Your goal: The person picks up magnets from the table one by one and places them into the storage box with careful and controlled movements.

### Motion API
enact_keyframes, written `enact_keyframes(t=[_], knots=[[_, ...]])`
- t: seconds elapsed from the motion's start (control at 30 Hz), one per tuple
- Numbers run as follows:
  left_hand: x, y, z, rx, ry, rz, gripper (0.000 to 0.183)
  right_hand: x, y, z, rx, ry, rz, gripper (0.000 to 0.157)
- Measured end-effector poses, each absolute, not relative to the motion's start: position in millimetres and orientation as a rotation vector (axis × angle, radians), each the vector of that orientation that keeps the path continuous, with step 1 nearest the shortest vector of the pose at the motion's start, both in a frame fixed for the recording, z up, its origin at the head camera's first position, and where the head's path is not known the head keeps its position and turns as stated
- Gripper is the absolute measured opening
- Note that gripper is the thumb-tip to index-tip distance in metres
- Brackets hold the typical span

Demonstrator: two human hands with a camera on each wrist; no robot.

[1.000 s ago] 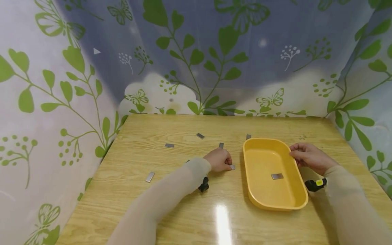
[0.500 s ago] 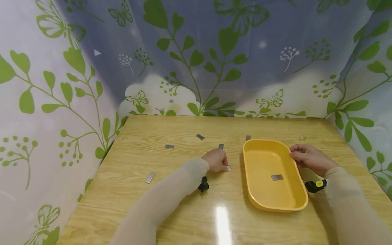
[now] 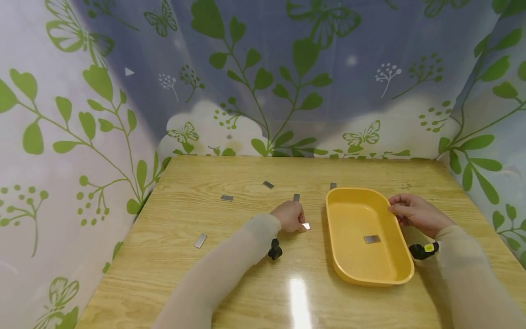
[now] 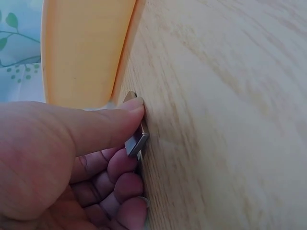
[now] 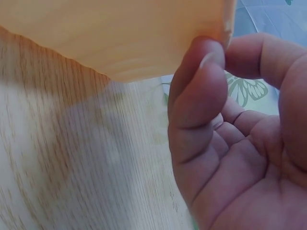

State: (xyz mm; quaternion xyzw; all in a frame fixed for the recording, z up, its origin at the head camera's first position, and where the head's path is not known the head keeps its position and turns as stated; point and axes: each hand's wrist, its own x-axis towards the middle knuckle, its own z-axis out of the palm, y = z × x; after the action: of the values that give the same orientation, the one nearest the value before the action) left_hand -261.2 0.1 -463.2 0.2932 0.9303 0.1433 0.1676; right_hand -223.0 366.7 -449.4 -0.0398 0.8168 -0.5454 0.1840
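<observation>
In the head view my left hand (image 3: 288, 215) is low over the middle of the wooden table. Its thumb and fingers pinch a small flat metal rectangle (image 3: 306, 226), whose edge catches the light. The left wrist view shows the thumb on one face of that metal rectangle (image 4: 137, 143) and fingertips behind, close to the wood. My right hand (image 3: 420, 214) grips the right rim of a yellow plastic tray (image 3: 334, 256) between thumb and fingers. Inside the tray lies another metal rectangle (image 3: 372, 239). From the right wrist, the tray's outer wall (image 5: 120, 43) fills the upper part.
More metal rectangles lie scattered on the table (image 3: 246, 292): one at the left (image 3: 200, 241), one farther back (image 3: 227, 198), and several others toward the back, one just beyond the tray's far left corner. Patterned cloth (image 3: 255, 91) surrounds the table at the back and sides.
My left hand has shifted slightly left with the metal rectangle, whose upper face now shines brighter. The right hand and the tray keep their places.
</observation>
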Motion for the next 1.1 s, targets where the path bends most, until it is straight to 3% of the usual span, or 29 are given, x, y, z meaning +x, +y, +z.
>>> enact_keyframes(t=[0.57,1.1], knots=[[-254.1,-3.2,-462.1,0.831,2.655,0.470,0.018,-221.5,364.9,-449.3,-0.130,2.302,-1.549,0.038],[-240.9,2.6,-454.7,1.119,2.758,0.294,0.014,-222.5,366.0,-449.6,-0.132,2.309,-1.532,0.039]])
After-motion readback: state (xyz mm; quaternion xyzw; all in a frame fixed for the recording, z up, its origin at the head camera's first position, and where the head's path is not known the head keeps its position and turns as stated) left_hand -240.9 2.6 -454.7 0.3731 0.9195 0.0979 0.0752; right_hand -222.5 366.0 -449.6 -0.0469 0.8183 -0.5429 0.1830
